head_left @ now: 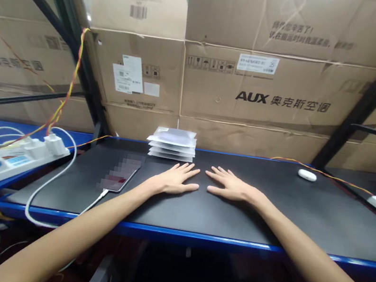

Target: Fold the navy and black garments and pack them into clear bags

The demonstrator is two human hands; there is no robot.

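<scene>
The left hand and right hand lie palm-down, released and spread, on the black desk, the left near the stacked white packets and the phone.

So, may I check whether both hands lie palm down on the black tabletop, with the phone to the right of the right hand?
Not quite: the head view shows the phone to the left of the left hand, not to the right of the right hand. Both hands do lie palm down on the black tabletop.
</scene>
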